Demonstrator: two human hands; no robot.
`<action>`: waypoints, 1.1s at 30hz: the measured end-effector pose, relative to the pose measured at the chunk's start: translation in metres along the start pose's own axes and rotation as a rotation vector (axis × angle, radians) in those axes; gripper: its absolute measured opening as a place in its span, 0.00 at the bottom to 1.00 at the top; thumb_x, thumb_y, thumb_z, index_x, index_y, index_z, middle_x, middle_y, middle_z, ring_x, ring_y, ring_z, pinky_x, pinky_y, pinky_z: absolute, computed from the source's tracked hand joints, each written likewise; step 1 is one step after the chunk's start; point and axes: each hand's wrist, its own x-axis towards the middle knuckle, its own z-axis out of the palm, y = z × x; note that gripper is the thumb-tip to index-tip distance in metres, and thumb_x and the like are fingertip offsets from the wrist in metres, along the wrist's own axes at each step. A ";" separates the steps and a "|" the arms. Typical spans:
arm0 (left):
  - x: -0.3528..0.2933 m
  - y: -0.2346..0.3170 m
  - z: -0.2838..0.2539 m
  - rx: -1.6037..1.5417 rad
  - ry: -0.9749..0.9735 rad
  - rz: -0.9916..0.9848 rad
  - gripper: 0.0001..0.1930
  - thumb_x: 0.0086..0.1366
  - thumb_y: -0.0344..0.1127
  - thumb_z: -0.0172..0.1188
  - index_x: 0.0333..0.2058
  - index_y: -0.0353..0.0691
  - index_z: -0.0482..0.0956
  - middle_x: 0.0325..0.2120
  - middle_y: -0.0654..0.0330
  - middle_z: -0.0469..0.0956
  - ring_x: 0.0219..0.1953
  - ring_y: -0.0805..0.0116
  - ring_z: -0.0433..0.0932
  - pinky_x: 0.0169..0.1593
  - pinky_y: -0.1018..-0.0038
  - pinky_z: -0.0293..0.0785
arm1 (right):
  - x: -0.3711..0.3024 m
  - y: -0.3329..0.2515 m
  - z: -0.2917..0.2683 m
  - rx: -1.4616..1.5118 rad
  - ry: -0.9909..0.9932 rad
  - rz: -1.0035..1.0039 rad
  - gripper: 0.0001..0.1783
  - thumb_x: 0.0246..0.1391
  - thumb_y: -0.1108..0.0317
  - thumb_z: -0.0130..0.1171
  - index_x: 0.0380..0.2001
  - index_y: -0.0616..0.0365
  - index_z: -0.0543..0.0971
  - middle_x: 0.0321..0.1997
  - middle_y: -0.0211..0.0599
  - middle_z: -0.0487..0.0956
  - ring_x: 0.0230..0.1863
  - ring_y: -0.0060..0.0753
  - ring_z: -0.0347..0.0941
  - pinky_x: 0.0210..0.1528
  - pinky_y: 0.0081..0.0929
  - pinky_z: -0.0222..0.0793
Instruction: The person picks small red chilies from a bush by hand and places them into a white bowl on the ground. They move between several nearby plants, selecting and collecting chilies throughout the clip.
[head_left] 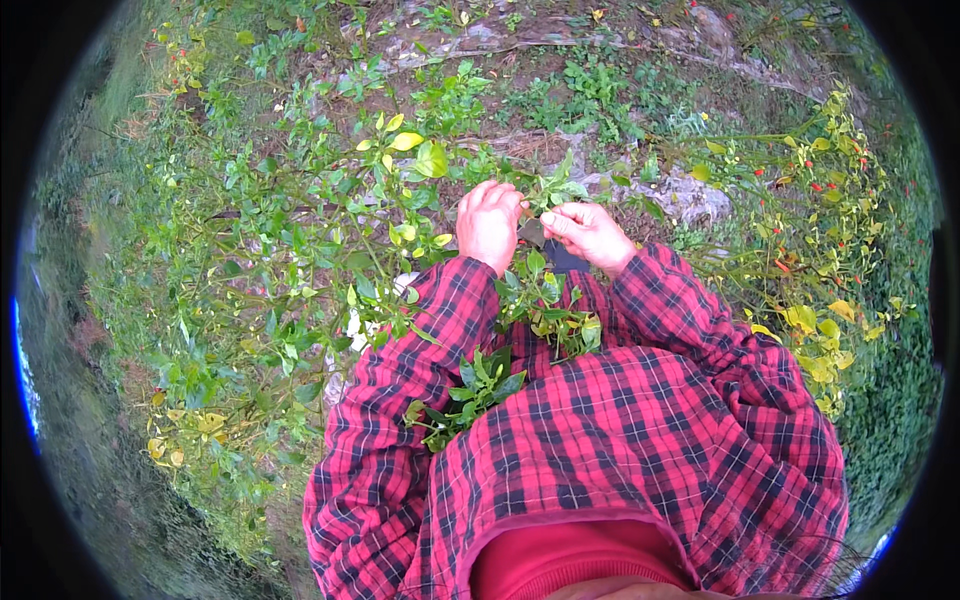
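Observation:
My left hand (490,224) is closed, its back toward me and its fingers curled in at a leafy green sprig (560,187); what its fingertips grip is hidden. Close by on the right, my right hand (592,236) pinches thumb and finger together at the base of that sprig. A greyish leaf (533,232) hangs between the two hands. Below them, more green leaves (545,290) stand in front of my checked shirt, and another leafy cluster (484,385) lies against my left sleeve.
Dense green bushes (270,260) fill the left side, with some yellow leaves (431,159). To the right grow yellowing plants (820,320) with small red fruits (782,266). Ahead lie weeds (595,90) and a crumpled, pale ground sheet (690,200) over soil.

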 end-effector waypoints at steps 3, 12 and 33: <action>-0.004 0.003 0.001 -0.028 -0.003 0.018 0.08 0.49 0.32 0.57 0.30 0.40 0.75 0.33 0.59 0.75 0.43 0.58 0.70 0.47 0.65 0.64 | -0.019 -0.014 0.007 -0.084 0.014 -0.325 0.14 0.54 0.59 0.51 0.24 0.60 0.73 0.19 0.20 0.66 0.21 0.12 0.57 0.23 0.14 0.54; -0.008 0.005 0.003 0.009 0.010 -0.025 0.08 0.50 0.34 0.54 0.29 0.41 0.75 0.33 0.61 0.75 0.44 0.59 0.69 0.48 0.65 0.62 | -0.023 -0.019 -0.011 0.411 -0.245 -0.073 0.06 0.51 0.71 0.39 0.30 0.57 0.67 0.21 0.29 0.67 0.12 0.14 0.56 0.09 0.10 0.46; -0.014 0.020 0.011 0.061 -0.066 0.067 0.07 0.47 0.32 0.54 0.27 0.39 0.75 0.32 0.59 0.75 0.44 0.59 0.69 0.49 0.65 0.63 | -0.036 -0.015 0.010 -0.221 0.040 -0.513 0.08 0.51 0.67 0.48 0.22 0.58 0.72 0.19 0.26 0.69 0.16 0.12 0.59 0.17 0.14 0.55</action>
